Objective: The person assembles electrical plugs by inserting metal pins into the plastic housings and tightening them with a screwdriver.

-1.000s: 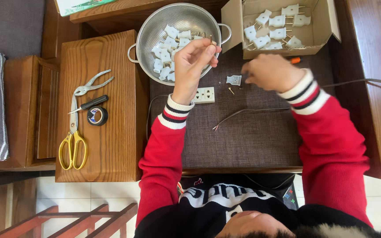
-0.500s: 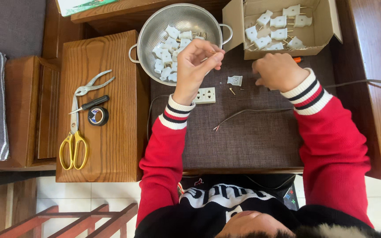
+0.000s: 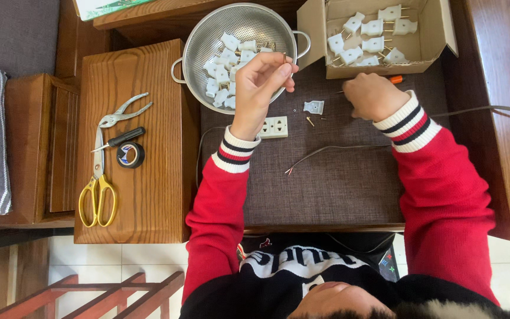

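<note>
Pin (image 3: 284,58) pinched in left hand (image 3: 261,80) over colander (image 3: 196,41).

Red knit sleeves (image 3: 444,195), cuffs striped white, black and red; black top with white lettering below.

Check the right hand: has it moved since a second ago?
Yes. The right hand has slid down and away from the cardboard box, now lying just under the orange-handled tool.
</note>
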